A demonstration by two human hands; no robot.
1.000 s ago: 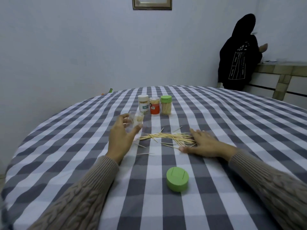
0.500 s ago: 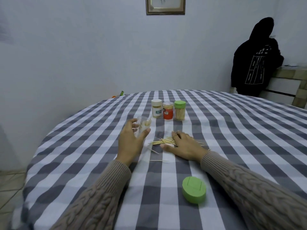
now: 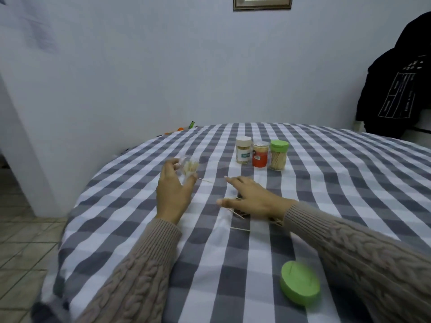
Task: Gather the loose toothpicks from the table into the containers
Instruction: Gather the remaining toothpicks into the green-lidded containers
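Careful: your left hand [image 3: 172, 197] grips the clear toothpick jar [image 3: 189, 168]; your right hand [image 3: 250, 198], fingers flat, could scatter the loose toothpicks [image 3: 240, 214] off the worktop [image 3: 349, 183].

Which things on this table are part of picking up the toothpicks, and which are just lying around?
Part of the job:
clear jar held by left hand
loose toothpicks under right hand
three capped jars
green lid

Lying about:
small green and orange items at the table's far edge

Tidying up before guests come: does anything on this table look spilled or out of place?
Yes. Loose toothpicks lie scattered on the cloth under and beside the right hand, and a green lid lies alone near the table's front, off the open jar the left hand holds.
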